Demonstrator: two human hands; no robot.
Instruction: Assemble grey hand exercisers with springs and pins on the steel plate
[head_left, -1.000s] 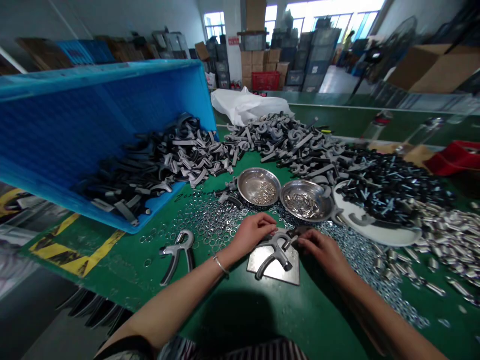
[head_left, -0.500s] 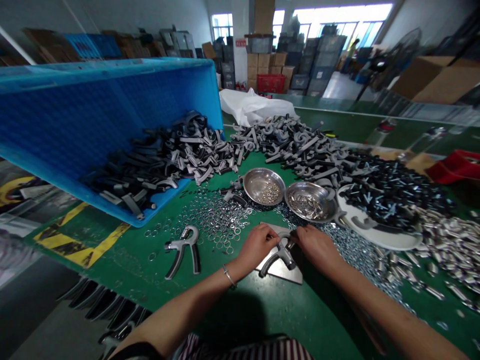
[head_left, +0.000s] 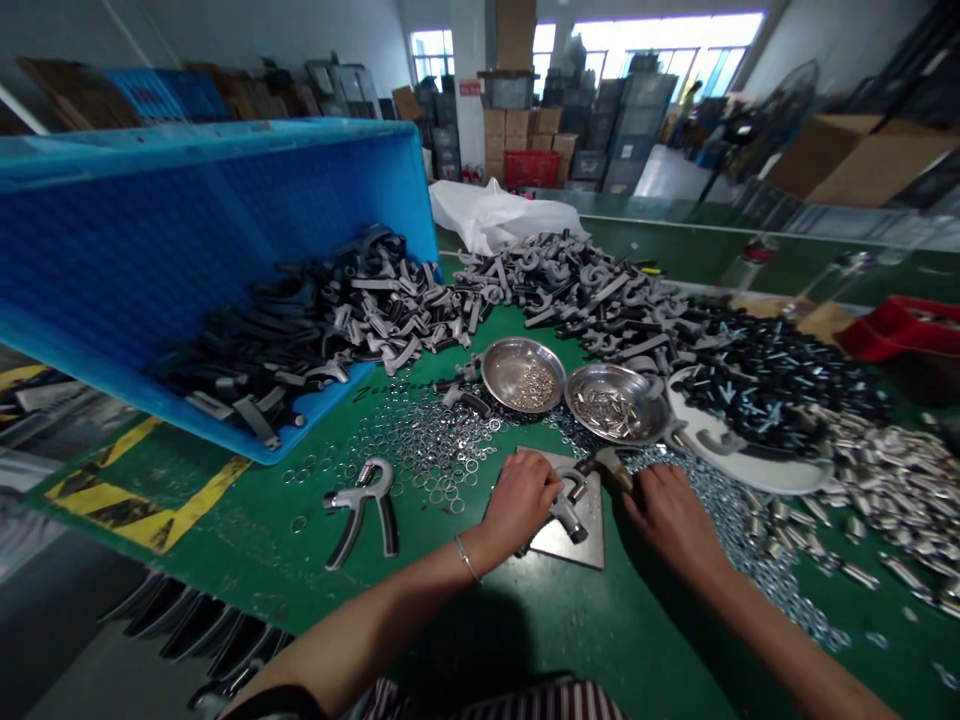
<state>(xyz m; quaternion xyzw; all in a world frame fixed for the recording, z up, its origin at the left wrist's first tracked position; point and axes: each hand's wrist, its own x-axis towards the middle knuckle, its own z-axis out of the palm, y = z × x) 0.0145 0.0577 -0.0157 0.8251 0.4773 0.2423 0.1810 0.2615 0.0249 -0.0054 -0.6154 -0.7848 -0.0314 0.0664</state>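
Note:
My left hand point(head_left: 521, 503) grips a grey hand grip strengthener point(head_left: 570, 518) lying on a triangular steel plate point(head_left: 581, 535), and covers part of it. My right hand point(head_left: 671, 520) is at the right of the plate. It appears to hold a small hammer point(head_left: 606, 464), whose head is over the strengthener's top. The hammer's handle is partly hidden by my fingers. A second, complete-looking strengthener point(head_left: 360, 510) lies apart on the green bench, left of my left forearm.
Two steel bowls point(head_left: 523, 375) hold rings and small pins. Loose rings, nuts, silver tubes and black bolts on a white tray point(head_left: 750, 470) spread around. Grey handles spill from a tilted blue bin point(head_left: 225, 200). A red crate point(head_left: 900, 330) stands at right.
My right hand has moved to the right of the strengthener, and the hammer head now shows above it. My left hand has shifted onto the strengthener, covering more of it.

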